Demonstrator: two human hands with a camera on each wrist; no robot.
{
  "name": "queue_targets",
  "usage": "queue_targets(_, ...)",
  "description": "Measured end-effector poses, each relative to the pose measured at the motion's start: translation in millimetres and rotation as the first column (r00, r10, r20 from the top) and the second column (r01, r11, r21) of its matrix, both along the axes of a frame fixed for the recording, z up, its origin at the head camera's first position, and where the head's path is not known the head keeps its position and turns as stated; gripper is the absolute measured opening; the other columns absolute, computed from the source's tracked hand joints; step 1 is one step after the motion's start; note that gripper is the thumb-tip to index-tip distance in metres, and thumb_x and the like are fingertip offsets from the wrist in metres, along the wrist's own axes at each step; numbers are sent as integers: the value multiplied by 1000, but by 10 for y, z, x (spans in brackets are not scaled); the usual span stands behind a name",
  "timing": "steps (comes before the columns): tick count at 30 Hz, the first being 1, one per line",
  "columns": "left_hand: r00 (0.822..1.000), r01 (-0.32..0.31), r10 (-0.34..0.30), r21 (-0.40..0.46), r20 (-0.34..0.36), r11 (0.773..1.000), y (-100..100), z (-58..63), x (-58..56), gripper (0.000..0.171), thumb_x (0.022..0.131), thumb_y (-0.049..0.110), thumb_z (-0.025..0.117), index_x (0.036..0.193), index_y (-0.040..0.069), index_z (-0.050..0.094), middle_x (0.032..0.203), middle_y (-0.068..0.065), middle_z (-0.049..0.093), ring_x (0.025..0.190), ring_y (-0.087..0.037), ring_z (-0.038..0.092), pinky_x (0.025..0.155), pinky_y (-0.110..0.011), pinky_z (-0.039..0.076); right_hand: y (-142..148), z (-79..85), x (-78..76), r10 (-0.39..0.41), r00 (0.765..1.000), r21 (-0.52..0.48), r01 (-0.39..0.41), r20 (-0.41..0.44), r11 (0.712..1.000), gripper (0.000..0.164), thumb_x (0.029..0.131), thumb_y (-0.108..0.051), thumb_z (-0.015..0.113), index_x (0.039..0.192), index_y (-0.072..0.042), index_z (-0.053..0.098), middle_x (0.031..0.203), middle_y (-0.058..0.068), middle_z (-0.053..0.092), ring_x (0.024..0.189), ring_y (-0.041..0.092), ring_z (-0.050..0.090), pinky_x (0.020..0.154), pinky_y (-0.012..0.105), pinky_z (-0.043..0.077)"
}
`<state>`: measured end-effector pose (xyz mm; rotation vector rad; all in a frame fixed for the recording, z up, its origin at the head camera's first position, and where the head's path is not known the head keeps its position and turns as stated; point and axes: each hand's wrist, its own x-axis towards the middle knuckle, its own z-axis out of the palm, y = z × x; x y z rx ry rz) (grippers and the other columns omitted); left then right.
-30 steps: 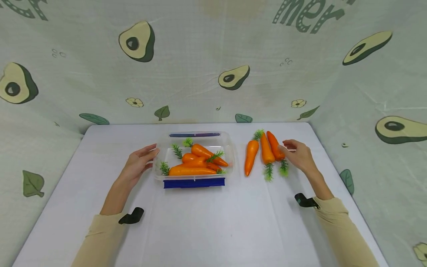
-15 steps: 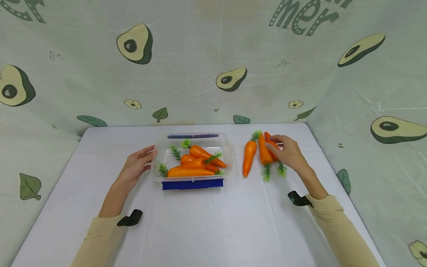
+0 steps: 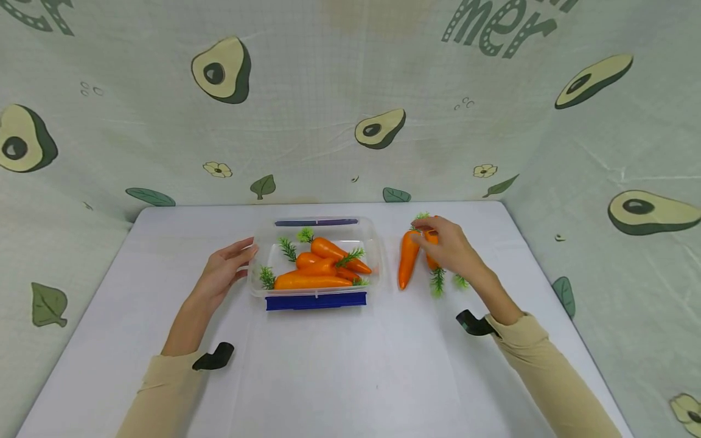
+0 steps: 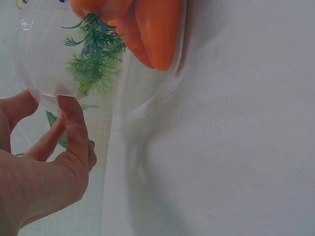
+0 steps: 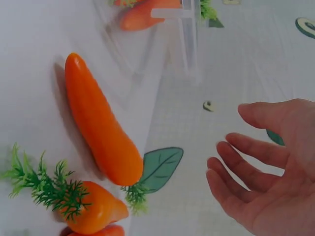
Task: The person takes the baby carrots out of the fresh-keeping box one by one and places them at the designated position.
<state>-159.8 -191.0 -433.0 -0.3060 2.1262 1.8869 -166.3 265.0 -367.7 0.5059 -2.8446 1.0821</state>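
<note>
At the left end of a clear plastic container (image 3: 379,255), my left hand (image 3: 220,271) rests its thumb and fingertips against the rim; the left wrist view shows these fingertips (image 4: 70,104) apart along the edge. Several orange toy carrots (image 3: 312,282) with green tops lie inside. Over the loose carrots to the right hovers my right hand (image 3: 448,246), its fingers loosely bent and nothing held. One carrot (image 3: 408,260) lies near its fingertips, and a second carrot (image 3: 431,258) is partly covered by the hand. Of a third, little beyond its green top (image 3: 461,281) shows.
A blue clip flap (image 3: 316,301) hangs from the container's front side, and another flap (image 3: 316,223) is on its back side. White cloth covers the table (image 3: 339,371). Behind stands a curtain (image 3: 306,134) printed with avocados and leaves.
My right hand has moved left across the loose carrots, from the rightmost one towards the leftmost. The left hand stays at the container's end.
</note>
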Motion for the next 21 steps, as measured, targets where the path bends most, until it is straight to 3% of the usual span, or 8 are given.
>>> queue_targets(11,1000,-3,4,20,-17,1000,-32,-8,4,69,102,41,64,159,9,40,132,7,56,113,-11,54,84,-16,50,-381,78,-57,56,998,69,-57,19,996,38,100,-22,70,130,1,66,130,17,65,117,36,59,100,52,49)
queue_targets(21,1000,0,0,23,-8,1000,-17,-4,-5,70,102,42,64,159,9,38,146,-3,50,117,-15,53,86,-17,50,-677,51,-112,175,983,77,-171,-52,982,36,99,-19,71,127,2,68,125,18,67,114,34,61,98,48,52)
